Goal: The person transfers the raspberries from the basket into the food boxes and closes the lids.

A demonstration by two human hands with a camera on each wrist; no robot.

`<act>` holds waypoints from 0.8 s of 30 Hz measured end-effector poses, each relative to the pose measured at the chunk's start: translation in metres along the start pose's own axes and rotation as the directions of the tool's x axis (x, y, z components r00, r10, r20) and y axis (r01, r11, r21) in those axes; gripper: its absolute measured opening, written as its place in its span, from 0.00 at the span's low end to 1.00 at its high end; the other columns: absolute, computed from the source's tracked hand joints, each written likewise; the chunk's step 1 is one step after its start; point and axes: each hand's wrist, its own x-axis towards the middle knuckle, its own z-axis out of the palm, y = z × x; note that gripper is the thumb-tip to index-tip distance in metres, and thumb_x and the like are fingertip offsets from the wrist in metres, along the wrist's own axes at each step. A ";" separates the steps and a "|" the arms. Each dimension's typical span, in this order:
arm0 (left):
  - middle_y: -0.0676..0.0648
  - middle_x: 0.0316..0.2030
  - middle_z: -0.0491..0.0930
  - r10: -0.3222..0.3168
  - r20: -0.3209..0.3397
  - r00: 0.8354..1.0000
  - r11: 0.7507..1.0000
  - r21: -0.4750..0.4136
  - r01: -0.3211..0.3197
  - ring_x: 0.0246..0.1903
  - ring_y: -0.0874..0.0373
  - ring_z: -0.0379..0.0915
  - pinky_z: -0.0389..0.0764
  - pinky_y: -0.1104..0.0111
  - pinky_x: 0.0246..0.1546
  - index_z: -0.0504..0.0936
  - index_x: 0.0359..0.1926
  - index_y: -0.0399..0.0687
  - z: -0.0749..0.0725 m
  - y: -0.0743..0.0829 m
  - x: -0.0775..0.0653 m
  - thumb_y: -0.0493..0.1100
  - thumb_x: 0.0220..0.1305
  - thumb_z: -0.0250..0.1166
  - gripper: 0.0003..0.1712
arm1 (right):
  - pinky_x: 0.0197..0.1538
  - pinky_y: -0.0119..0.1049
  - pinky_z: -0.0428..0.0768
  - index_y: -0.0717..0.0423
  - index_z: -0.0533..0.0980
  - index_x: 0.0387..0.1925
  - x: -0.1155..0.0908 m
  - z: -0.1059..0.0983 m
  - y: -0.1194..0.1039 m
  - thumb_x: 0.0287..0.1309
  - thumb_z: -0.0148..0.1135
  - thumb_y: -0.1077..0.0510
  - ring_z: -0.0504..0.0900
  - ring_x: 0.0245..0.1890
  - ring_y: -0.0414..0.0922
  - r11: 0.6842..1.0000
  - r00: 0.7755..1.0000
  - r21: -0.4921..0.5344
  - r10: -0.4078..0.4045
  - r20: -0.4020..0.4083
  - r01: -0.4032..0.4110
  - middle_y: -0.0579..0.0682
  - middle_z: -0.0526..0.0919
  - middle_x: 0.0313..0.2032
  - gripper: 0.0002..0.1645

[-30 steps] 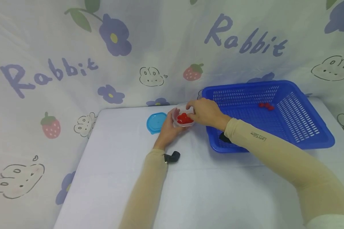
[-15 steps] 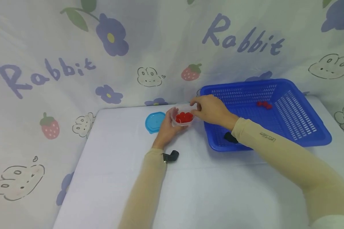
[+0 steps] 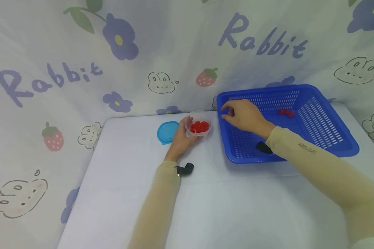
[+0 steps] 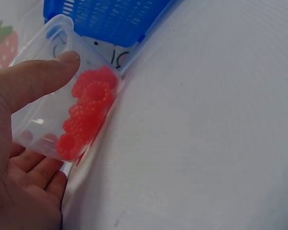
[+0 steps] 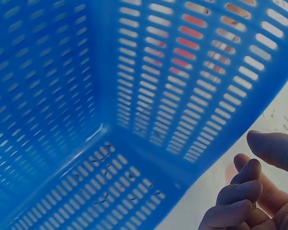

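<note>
Tilted on the white table, a clear plastic container holds several red raspberries gathered along its lower side. My left hand grips this container, its thumb lying over the near side in the left wrist view. My right hand hovers over the left rim of the blue basket, its fingers loosely bent. A gap shows between thumb and fingertips in the right wrist view, with nothing held. Several red raspberries lie inside the basket toward its back right.
A light blue lid lies flat on the table, left of the container. Behind the table hangs a printed curtain. The basket's slotted walls stand between the container and the table's right side.
My right hand has drawn back from the container, moving right to above the basket's left rim. The left hand keeps its grip on the container, and the raspberries stay inside it.
</note>
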 end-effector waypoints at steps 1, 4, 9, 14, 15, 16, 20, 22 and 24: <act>0.60 0.64 0.62 0.001 0.000 1.000 1.000 0.004 -0.001 0.64 0.64 0.54 0.64 0.55 0.60 0.52 0.68 0.66 0.000 0.000 0.000 0.54 0.45 0.74 0.53 | 0.25 0.36 0.72 0.50 0.79 0.44 -0.001 -0.001 0.002 0.55 0.63 0.51 0.72 0.20 0.42 1.000 1.000 -0.003 0.003 -0.002 -0.003 0.45 0.78 0.25 0.15; 0.60 0.64 0.62 0.004 0.000 1.000 1.000 0.003 -0.004 0.64 0.64 0.54 0.63 0.55 0.61 0.52 0.68 0.66 0.000 0.001 0.000 0.54 0.46 0.73 0.52 | 0.23 0.36 0.71 0.51 0.79 0.44 -0.005 -0.004 0.009 0.55 0.63 0.51 0.72 0.19 0.42 1.000 1.000 0.002 0.016 -0.007 -0.016 0.45 0.79 0.25 0.16; 0.59 0.64 0.62 0.003 -0.004 1.000 1.000 -0.002 -0.003 0.64 0.64 0.54 0.64 0.56 0.61 0.52 0.68 0.66 0.001 0.001 0.000 0.52 0.46 0.74 0.52 | 0.22 0.37 0.70 0.52 0.79 0.45 -0.010 -0.011 0.022 0.55 0.62 0.51 0.72 0.18 0.43 0.999 0.999 -0.008 0.038 -0.015 -0.039 0.46 0.79 0.24 0.16; 0.59 0.64 0.62 -0.004 -0.010 1.000 1.000 0.002 0.004 0.64 0.63 0.54 0.64 0.55 0.61 0.52 0.68 0.67 0.002 0.001 -0.001 0.53 0.45 0.74 0.52 | 0.21 0.37 0.70 0.53 0.79 0.46 -0.015 -0.015 0.039 0.57 0.61 0.50 0.72 0.17 0.43 0.998 0.998 -0.025 0.063 -0.015 -0.063 0.47 0.80 0.25 0.17; 0.59 0.64 0.62 -0.007 -0.011 1.000 1.000 0.003 0.007 0.64 0.63 0.55 0.63 0.55 0.61 0.52 0.68 0.67 0.002 0.000 -0.002 0.54 0.45 0.74 0.52 | 0.21 0.37 0.70 0.53 0.79 0.46 -0.016 -0.016 0.042 0.57 0.61 0.50 0.72 0.17 0.43 0.997 0.998 -0.030 0.067 -0.013 -0.067 0.48 0.80 0.25 0.17; 0.59 0.64 0.63 -0.007 -0.012 1.000 1.000 0.000 0.007 0.64 0.63 0.55 0.63 0.54 0.61 0.53 0.68 0.67 0.002 0.000 -0.002 0.55 0.45 0.74 0.52 | 0.21 0.37 0.70 0.53 0.79 0.46 -0.017 -0.017 0.046 0.57 0.61 0.50 0.73 0.17 0.43 0.997 0.998 -0.038 0.069 -0.014 -0.069 0.48 0.80 0.26 0.17; 0.59 0.63 0.63 -0.005 -0.016 1.000 1.000 -0.004 0.005 0.63 0.64 0.56 0.63 0.55 0.61 0.54 0.67 0.66 0.002 0.000 -0.002 0.57 0.44 0.74 0.52 | 0.21 0.37 0.71 0.55 0.79 0.45 -0.019 -0.021 0.058 0.56 0.61 0.51 0.73 0.18 0.43 0.994 0.996 -0.066 0.084 -0.019 -0.085 0.49 0.81 0.26 0.17; 0.59 0.63 0.63 -0.006 -0.015 1.000 1.000 -0.005 0.006 0.63 0.64 0.56 0.63 0.56 0.61 0.54 0.67 0.66 0.001 0.000 -0.002 0.57 0.43 0.74 0.53 | 0.20 0.37 0.71 0.55 0.78 0.46 -0.021 -0.023 0.064 0.57 0.61 0.51 0.74 0.18 0.43 0.993 0.996 -0.076 0.092 -0.014 -0.092 0.50 0.81 0.27 0.17; 0.60 0.63 0.63 -0.010 -0.013 1.000 1.000 0.000 0.010 0.63 0.65 0.55 0.64 0.56 0.61 0.53 0.67 0.67 0.001 0.000 -0.002 0.58 0.43 0.74 0.53 | 0.18 0.37 0.71 0.56 0.78 0.46 -0.023 -0.025 0.070 0.57 0.60 0.52 0.74 0.17 0.43 0.991 0.995 -0.087 0.103 -0.007 -0.103 0.51 0.81 0.27 0.18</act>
